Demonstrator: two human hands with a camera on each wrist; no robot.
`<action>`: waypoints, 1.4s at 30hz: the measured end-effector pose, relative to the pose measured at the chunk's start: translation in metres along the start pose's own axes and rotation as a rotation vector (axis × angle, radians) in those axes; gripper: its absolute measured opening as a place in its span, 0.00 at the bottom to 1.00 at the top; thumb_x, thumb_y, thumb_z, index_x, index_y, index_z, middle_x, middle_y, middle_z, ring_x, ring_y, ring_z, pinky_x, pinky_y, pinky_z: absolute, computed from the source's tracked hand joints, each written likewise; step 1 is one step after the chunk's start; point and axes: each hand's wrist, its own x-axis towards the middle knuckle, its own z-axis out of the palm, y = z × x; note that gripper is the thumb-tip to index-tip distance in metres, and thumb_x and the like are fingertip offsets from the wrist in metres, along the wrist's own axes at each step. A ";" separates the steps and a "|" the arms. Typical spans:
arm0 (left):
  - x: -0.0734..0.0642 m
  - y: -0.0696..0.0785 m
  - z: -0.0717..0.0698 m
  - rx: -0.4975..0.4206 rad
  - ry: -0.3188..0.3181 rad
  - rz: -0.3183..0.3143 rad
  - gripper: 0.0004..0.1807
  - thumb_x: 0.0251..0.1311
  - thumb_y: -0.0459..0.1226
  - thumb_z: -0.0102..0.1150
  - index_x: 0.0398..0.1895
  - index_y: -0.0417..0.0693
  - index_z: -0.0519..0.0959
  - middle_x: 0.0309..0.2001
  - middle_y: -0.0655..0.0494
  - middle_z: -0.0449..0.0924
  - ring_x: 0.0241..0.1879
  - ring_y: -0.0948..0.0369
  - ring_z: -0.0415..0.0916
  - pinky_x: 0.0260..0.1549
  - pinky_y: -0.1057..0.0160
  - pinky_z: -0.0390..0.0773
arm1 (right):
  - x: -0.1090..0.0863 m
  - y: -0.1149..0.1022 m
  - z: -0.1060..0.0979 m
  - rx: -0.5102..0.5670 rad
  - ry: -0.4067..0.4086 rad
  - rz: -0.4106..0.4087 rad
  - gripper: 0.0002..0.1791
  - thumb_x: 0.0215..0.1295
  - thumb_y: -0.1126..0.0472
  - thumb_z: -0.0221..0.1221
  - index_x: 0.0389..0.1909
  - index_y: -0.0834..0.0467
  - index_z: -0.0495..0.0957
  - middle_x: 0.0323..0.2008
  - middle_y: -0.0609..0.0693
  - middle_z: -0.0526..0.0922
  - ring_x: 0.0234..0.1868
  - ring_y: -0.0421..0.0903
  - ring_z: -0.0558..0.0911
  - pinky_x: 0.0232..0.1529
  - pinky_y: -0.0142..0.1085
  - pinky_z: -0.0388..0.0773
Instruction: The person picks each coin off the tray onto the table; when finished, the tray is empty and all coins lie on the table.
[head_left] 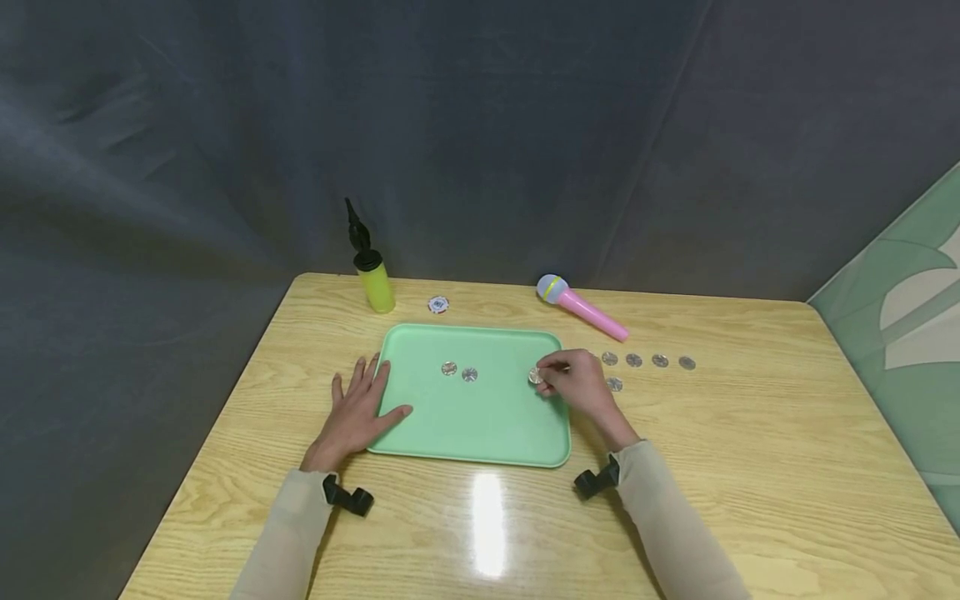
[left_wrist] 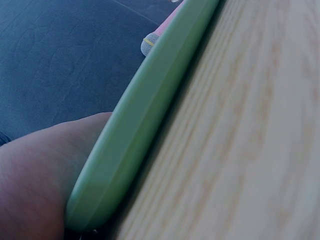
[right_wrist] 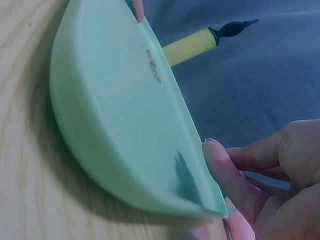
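Observation:
My right hand (head_left: 576,382) pinches a silver coin (head_left: 534,376) between thumb and fingertips, above the right part of the green tray (head_left: 465,433). In the right wrist view only a thin edge of that coin shows at the fingertips. Two more silver coins, one (head_left: 448,367) left of the other (head_left: 469,375), lie on the tray, left of its middle. My left hand (head_left: 362,417) lies with fingers spread over the tray's left rim, the thumb reaching inside. Just right of the tray, several coins (head_left: 633,360) form a row on the table, with another coin (head_left: 615,384) below them.
Behind the tray, a yellow hand pump (head_left: 377,287) with a black nozzle stands at the left, beside a white poker chip (head_left: 438,304). A pink toy microphone (head_left: 588,312) lies at the back right. A dark cloth (head_left: 480,150) hangs behind the wooden table (head_left: 750,467).

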 end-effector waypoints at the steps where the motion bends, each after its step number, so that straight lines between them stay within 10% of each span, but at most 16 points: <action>1: 0.000 0.000 0.000 -0.002 0.000 0.000 0.52 0.65 0.59 0.55 0.80 0.40 0.46 0.82 0.39 0.39 0.81 0.39 0.30 0.71 0.27 0.26 | 0.000 0.001 -0.002 0.000 0.003 0.004 0.08 0.67 0.73 0.58 0.42 0.73 0.84 0.35 0.68 0.88 0.27 0.44 0.88 0.31 0.33 0.87; 42: 0.002 -0.002 0.002 0.005 -0.003 0.002 0.52 0.65 0.60 0.55 0.81 0.41 0.46 0.82 0.41 0.38 0.81 0.39 0.30 0.71 0.27 0.27 | -0.023 0.036 -0.082 0.047 0.096 0.062 0.14 0.68 0.74 0.56 0.51 0.79 0.78 0.40 0.74 0.85 0.28 0.34 0.86 0.36 0.31 0.87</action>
